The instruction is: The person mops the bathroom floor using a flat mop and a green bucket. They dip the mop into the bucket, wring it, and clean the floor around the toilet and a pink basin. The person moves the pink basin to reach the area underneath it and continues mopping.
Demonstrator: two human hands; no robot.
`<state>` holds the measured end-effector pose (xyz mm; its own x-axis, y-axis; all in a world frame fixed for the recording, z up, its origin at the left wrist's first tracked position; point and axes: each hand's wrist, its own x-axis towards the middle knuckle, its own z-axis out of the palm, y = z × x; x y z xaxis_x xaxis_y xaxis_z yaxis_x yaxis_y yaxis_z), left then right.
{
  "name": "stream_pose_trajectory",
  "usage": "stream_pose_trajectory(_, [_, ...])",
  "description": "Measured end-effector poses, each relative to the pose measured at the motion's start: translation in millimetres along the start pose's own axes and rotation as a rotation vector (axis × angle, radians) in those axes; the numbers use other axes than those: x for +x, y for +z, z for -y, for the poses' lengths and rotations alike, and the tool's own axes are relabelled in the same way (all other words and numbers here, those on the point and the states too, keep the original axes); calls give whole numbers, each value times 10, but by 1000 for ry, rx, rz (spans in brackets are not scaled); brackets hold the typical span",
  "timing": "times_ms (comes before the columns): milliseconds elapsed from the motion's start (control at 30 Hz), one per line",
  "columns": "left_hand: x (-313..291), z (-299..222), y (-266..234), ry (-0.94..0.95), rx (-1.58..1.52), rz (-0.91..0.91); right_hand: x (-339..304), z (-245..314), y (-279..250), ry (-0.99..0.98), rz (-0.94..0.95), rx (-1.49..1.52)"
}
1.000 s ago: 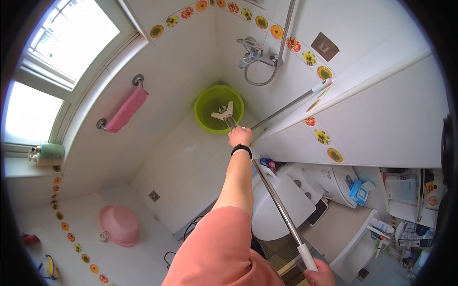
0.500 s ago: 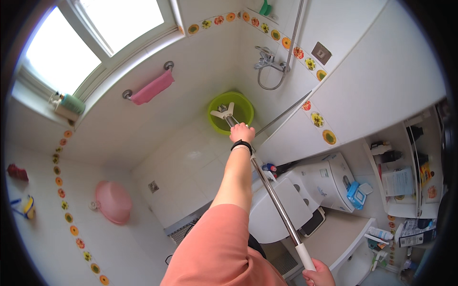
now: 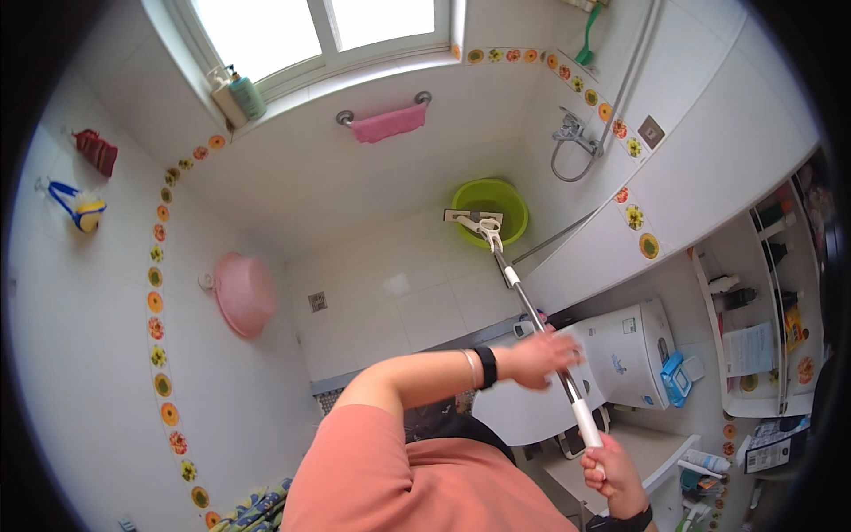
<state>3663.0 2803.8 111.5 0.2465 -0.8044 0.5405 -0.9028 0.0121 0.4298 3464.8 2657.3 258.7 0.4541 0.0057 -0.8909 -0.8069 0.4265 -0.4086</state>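
Note:
A long silver-and-white mop (image 3: pixel 534 310) slants across the view, its flat head at the far end over the left part of a lime-green bucket (image 3: pixel 518 208). Closed around the white grip at the near end of the pole is my right hand (image 3: pixel 612 477). My left hand (image 3: pixel 539 359), blurred by motion, is at the pole farther up, its fingers stretched out and apart rather than wrapped round it. A black band is on each wrist.
A white toilet (image 3: pixel 523 408) and a white box-shaped appliance (image 3: pixel 625 355) stand beside the pole. A pink basin (image 3: pixel 245 294) hangs on the left wall, a pink towel (image 3: pixel 390 122) below the window. Open shelves (image 3: pixel 753 355) line the right side.
My left hand has let go of the upper pole and come back toward me. The mop head, spread in a V inside the bucket before, now lies flatter and higher near its rim.

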Motion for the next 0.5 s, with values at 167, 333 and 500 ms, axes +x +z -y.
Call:
stream_pose_trajectory(167, [67,-309,-43,-20,-213,-7,-81,392,470,81,6,-74])
stream_pose_trajectory(333, [-365,127,-753,-20,-216,-44,111,485,1067,-133,335,-249])
stream_pose_trajectory(500, [-1014,244,-1678,-206,-271,-101,1383,601,1582,-202,381,-178])
